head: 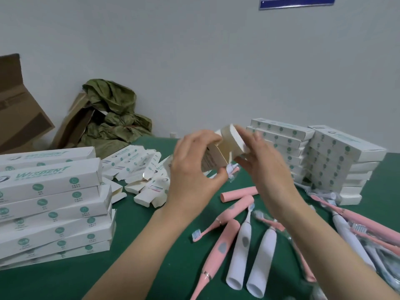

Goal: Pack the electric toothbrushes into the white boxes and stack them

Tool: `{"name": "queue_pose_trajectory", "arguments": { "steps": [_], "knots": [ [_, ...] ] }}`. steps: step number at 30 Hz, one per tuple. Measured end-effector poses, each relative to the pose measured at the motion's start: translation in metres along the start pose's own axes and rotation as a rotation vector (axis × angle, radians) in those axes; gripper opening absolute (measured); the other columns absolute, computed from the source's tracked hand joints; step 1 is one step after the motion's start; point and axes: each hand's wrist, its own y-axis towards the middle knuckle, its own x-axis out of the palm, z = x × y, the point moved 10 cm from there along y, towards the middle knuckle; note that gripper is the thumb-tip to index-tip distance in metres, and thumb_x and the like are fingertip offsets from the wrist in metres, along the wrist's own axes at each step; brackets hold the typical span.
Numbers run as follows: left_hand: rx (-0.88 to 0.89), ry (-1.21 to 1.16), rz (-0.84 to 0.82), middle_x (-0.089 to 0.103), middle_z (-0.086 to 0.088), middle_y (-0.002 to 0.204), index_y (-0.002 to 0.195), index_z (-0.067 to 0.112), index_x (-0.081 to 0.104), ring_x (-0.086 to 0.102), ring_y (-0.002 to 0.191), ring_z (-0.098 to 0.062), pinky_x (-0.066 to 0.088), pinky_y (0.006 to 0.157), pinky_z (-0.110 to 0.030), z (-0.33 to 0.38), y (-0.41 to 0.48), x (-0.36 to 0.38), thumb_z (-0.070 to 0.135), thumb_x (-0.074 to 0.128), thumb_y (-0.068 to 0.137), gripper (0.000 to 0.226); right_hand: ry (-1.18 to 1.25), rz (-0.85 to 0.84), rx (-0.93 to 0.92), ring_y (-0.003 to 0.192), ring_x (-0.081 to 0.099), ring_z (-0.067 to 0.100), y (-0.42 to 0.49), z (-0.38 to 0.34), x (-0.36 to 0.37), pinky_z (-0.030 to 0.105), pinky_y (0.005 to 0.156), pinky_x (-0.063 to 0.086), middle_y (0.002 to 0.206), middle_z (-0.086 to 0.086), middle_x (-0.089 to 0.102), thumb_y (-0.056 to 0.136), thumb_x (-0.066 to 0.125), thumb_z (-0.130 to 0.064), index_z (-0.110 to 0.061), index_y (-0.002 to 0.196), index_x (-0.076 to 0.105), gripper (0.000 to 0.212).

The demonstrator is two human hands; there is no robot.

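Observation:
My left hand [192, 169] grips a white box [216, 155] held up over the green table, its end flaps open toward the wall. My right hand [263, 163] has straight fingers pressed against the box's open flap [237, 140]. A brush head in clear wrap [231, 171] shows just under the box. Pink toothbrushes [218, 250] and white toothbrushes [241, 254] lie loose on the table [134, 234] below my hands. Closed white boxes are stacked at the left [54, 204] and at the back right [320, 159].
A heap of flat, unfolded white boxes [138, 169] lies between the left stack and my hands. Brown cartons [19, 118] and crumpled green plastic [114, 113] stand against the wall at the back left. More wrapped brushes [368, 234] crowd the right edge.

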Motion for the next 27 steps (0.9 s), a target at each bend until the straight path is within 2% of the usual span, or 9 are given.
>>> {"name": "queue_pose_trajectory", "arguments": {
  "steps": [4,7,10,12,14,18,20,24,27],
  "knots": [
    [-0.087,-0.003,-0.024,0.050,0.022,0.110,0.118,0.022,0.055,0.046,0.103,-0.004,0.032,0.088,-0.006,-0.008,-0.010,0.010,0.008,0.079,0.061,0.063,-0.231,-0.038,-0.127,0.114,0.052,-0.010,-0.013,-0.015,0.013,0.037,0.098,0.048,0.126,-0.026,0.055,0.100,0.037,-0.035,-0.034,0.131,0.053,0.034],
    [-0.225,-0.102,0.006,0.055,0.024,0.109,0.118,0.039,0.045,0.053,0.105,-0.004,0.041,0.085,-0.014,-0.018,-0.017,0.006,0.024,0.079,0.063,0.066,-0.315,-0.017,-0.228,0.120,0.050,-0.003,-0.017,-0.021,0.014,0.031,0.101,0.044,0.130,-0.015,0.057,0.098,0.045,-0.018,-0.025,0.132,0.053,0.035],
    [-0.218,-0.105,0.023,0.059,0.018,0.105,0.113,0.036,0.051,0.056,0.100,-0.006,0.045,0.081,-0.020,-0.017,-0.021,0.003,0.024,0.081,0.063,0.059,-0.428,0.023,-0.312,0.107,0.059,0.001,-0.019,-0.024,0.014,0.034,0.093,0.050,0.121,-0.007,0.063,0.096,0.050,-0.010,-0.019,0.131,0.054,0.037],
    [-0.225,-0.108,0.012,0.060,0.018,0.104,0.112,0.031,0.054,0.057,0.099,-0.007,0.045,0.081,-0.021,-0.018,-0.022,0.003,0.020,0.083,0.063,0.058,-0.467,0.050,-0.345,0.086,0.058,-0.008,-0.019,-0.021,0.013,0.027,0.086,0.052,0.103,-0.016,0.062,0.096,0.050,-0.011,-0.019,0.132,0.053,0.036],
    [-0.227,-0.108,0.011,0.060,0.018,0.104,0.112,0.028,0.056,0.057,0.098,-0.008,0.046,0.081,-0.021,-0.019,-0.023,0.002,0.017,0.084,0.063,0.057,-0.511,0.067,-0.409,0.078,0.052,-0.011,-0.020,-0.022,0.013,0.007,0.081,0.042,0.096,-0.013,0.063,0.096,0.049,-0.013,-0.016,0.131,0.054,0.035],
    [-0.216,-0.109,0.017,0.060,0.017,0.103,0.112,0.025,0.057,0.057,0.098,-0.010,0.045,0.082,-0.022,-0.016,-0.023,0.000,0.016,0.081,0.063,0.055,-0.624,0.107,-0.532,0.100,0.052,0.009,-0.024,-0.026,0.018,-0.003,0.085,0.032,0.114,0.012,0.066,0.095,0.045,-0.010,-0.003,0.130,0.052,0.037],
    [-0.212,-0.109,0.024,0.061,0.016,0.102,0.112,0.024,0.058,0.058,0.098,-0.010,0.045,0.082,-0.020,-0.014,-0.022,-0.001,0.015,0.080,0.064,0.053,-0.673,0.111,-0.608,0.114,0.047,0.013,-0.029,-0.027,0.023,0.002,0.096,0.028,0.127,0.010,0.056,0.098,0.041,-0.013,0.003,0.132,0.048,0.038],
    [-0.219,-0.097,0.044,0.059,0.019,0.103,0.112,0.025,0.058,0.054,0.096,0.000,0.038,0.081,-0.006,-0.015,-0.023,-0.005,0.017,0.071,0.061,0.053,-0.757,-0.016,-0.625,0.135,0.025,0.013,-0.033,-0.018,0.041,0.011,0.112,0.014,0.143,0.005,0.026,0.100,0.022,-0.031,-0.003,0.142,0.024,0.050],
    [-0.231,-0.120,0.033,0.059,0.018,0.102,0.109,0.028,0.057,0.054,0.095,0.000,0.041,0.083,-0.010,-0.020,-0.025,-0.006,0.014,0.069,0.059,0.053,-0.821,-0.128,-0.629,0.138,0.018,0.010,-0.034,-0.012,0.052,0.017,0.115,0.013,0.149,0.010,0.022,0.100,0.022,-0.033,-0.003,0.143,0.018,0.052]
  ]
}}
